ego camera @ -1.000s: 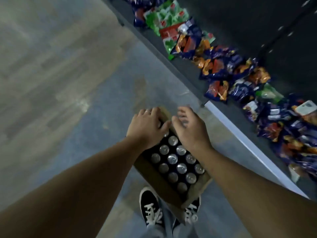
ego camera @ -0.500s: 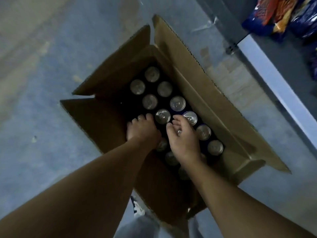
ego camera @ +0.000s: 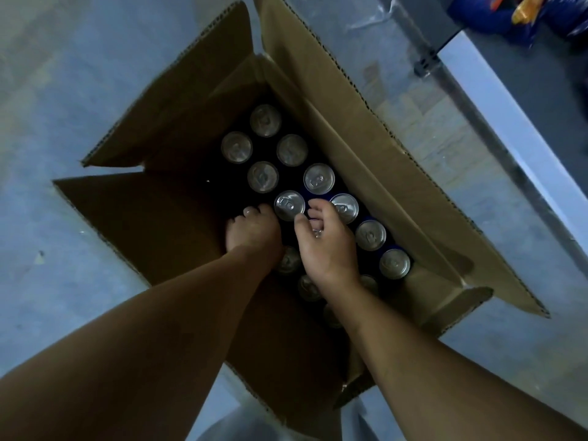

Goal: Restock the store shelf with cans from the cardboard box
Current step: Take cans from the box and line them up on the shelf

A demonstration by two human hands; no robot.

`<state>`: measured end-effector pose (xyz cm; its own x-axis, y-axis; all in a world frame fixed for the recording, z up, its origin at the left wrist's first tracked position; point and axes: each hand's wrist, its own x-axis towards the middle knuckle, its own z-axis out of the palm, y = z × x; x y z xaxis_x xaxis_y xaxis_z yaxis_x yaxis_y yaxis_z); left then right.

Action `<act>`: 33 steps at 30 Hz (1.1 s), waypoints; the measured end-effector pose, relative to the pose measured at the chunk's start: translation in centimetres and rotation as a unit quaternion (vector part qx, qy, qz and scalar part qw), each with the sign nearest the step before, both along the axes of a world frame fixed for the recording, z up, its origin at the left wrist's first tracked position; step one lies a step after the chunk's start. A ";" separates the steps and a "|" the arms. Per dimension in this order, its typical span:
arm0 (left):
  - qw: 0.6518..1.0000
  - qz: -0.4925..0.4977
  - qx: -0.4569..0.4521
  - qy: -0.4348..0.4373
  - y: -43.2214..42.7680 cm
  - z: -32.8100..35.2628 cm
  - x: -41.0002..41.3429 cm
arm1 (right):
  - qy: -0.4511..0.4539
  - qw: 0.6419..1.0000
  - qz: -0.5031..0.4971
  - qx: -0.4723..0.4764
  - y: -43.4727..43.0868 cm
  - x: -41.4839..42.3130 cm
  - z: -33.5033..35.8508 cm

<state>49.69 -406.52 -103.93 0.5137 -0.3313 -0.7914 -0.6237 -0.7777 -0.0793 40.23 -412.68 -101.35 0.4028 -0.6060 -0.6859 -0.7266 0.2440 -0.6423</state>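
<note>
An open cardboard box [ego camera: 366, 144] stands on the floor with its flaps spread. Several silver-topped dark cans [ego camera: 319, 178] stand upright inside in rows. My left hand [ego camera: 251, 232] reaches into the box's left side, its fingers curled down over a can that it mostly hides. My right hand [ego camera: 327, 246] is just beside it, thumb and fingers curled round the top of a can [ego camera: 315, 231] in the middle row. The shelf's low grey edge [ego camera: 509, 122] runs along the right.
Blue and orange snack bags [ego camera: 525, 17] lie on the bottom shelf at the top right. The blue-grey floor [ego camera: 63, 90] surrounds the box. My trouser leg [ego camera: 241, 424] shows at the bottom edge, against the box's near flap.
A second ago my hands were on the box's top, with the shelf in wide view. The flaps now stand open and both hands are down among the cans; little moved in the last half second.
</note>
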 end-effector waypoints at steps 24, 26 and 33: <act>0.979 -0.058 -0.191 -0.048 -14.7 51.1 12.2 | -0.067 0.943 0.226 -0.234 -12.5 9.0 43.9; 0.970 -0.083 -0.221 -0.052 -16.7 57.3 11.9 | -0.084 0.943 0.201 -0.253 -14.0 9.3 49.0; 0.944 -0.161 -0.287 -0.029 -22.1 73.2 9.5 | -0.139 0.938 0.105 -0.300 -18.7 6.7 63.7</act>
